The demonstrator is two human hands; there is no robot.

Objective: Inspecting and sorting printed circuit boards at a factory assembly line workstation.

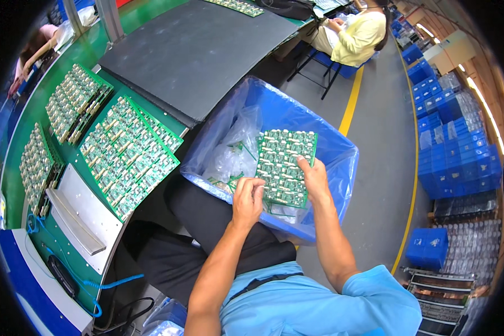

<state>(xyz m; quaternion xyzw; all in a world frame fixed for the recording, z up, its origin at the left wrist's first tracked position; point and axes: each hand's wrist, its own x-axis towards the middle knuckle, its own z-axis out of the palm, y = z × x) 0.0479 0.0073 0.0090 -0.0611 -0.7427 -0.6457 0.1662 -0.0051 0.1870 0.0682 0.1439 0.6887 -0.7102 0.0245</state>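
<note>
Both hands grip a green circuit-board panel over a blue lined bin

At far left, stacks of similar green panels (126, 154) lie on the green workbench (22, 117), beside a grey metal fixture (81, 215) and a dark mat (196, 50). The left hand (247, 200) pinches the held panel (284, 166) at its lower left edge, fingers curled over the rim, while the right hand (315, 178) clasps the right edge, thumb on the face (both closed on the board, neither loose). The panel hangs tilted above the blue bin (341, 162), which is lined with a clear plastic bag (235, 148); its long axis runs away from the person, up the picture, so the board lies between the two hands and beyond the fingers. The hands look equally near. Further right, stacked blue crates (459, 157) line the floor, and another person in a yellow top (357, 36) sits well apart
</note>
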